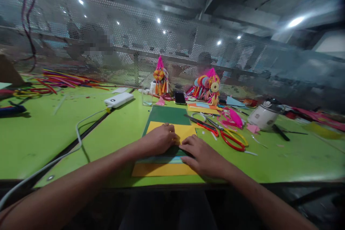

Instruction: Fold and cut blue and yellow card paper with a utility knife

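A sheet of yellow paper (pixel 185 131) lies partly over a dark green sheet (pixel 168 113) on the table in front of me. My left hand (pixel 161 139) is closed on the yellow paper near the middle of its near edge, with the fingers curled and pressed together. Just to the right, my right hand (pixel 202 154) has its fingertips on the same edge, with the thumb lower down. Its grip is partly hidden. Beneath both hands lie more sheets, including light blue strips and an orange-yellow sheet (pixel 161 170) along the table's near side.
Black-bladed scissors (pixel 206 125) and red-and-yellow-handled scissors (pixel 234 140) lie to the right. A white power bank (pixel 118 99) with a cable sits left. Behind are a phone (pixel 180 97), a clear cup (pixel 147 97) and colourful tasselled hangings (pixel 207 82). A white kettle-like container (pixel 264 115) stands right.
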`<state>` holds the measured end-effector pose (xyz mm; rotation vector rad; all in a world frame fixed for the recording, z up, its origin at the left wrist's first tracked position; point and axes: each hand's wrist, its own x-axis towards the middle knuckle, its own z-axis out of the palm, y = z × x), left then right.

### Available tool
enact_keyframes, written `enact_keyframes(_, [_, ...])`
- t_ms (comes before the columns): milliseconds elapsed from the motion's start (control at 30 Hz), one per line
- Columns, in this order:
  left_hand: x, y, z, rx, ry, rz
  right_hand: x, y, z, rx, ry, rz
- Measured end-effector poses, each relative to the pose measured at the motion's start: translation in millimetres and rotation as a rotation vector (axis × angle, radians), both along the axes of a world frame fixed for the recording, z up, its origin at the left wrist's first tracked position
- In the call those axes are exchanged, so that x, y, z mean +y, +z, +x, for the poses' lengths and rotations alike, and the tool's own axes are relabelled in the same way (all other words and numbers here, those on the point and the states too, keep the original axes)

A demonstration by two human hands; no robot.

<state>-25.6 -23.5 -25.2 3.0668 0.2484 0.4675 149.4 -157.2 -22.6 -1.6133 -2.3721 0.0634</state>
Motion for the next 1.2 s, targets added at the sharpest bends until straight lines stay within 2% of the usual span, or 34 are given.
enact_keyframes(67, [0.4,-6.4,-0.3,-0.042,0.027,-0.014,18.9,10.1,16.8,0.061,-0.004,-0.063])
enact_keyframes(167, [-0.2,-11.6,-5.9,-0.088,0.035,-0.046,59.0,18.0,38.1,0.019,-0.14,-0.043])
enact_keyframes(267, [-0.6,-14.2,-7.9,-0.127,0.052,-0.062,93.1,16.2,48.0,-0.1,-0.154,-0.123])
enact_keyframes(333, [-0.3,-15.0,-7.6,-0.14,0.059,-0.072,104.5,12.5,49.6,-0.122,-0.159,-0.172])
enact_keyframes(533, [-2.0,-10.0,-8.8,-0.105,0.049,-0.103,106.9,6.1,59.1,0.046,-0.244,-0.264])
enact_keyframes(667, [-2.3,-11.4,-10.0,-0.106,0.057,-0.166,106.3,5.4,71.4,0.225,-0.188,-0.345])
enact_keyframes(800, [14.4,-13.0,-12.4,-0.319,0.22,-0.183,98.4,8.9,73.0,0.491,-0.12,-0.349])
enact_keyframes(900, [37.6,-3.1,-15.0,-0.424,0.301,-0.041,92.7,11.8,66.8,0.507,-0.101,-0.281])
enact_keyframes(967, [50.0,7.0,-15.1,-0.304,0.293,-0.005,91.5,11.2,62.7,0.461,-0.056,-0.205])
enact_keyframes(1067, [56.2,17.5,-10.9,-0.019,0.335,-0.088,92.7,6.6,60.2,0.425,-0.003,-0.141])
enact_keyframes(1133, [54.6,18.3,-7.2,0.095,0.352,-0.11,94.2,3.0,61.0,0.401,-0.002,-0.132])
enact_keyframes(1200, [53.0,15.4,-4.5,0.128,0.344,-0.09,95.7,0.7,62.6,0.366,-0.005,-0.144])
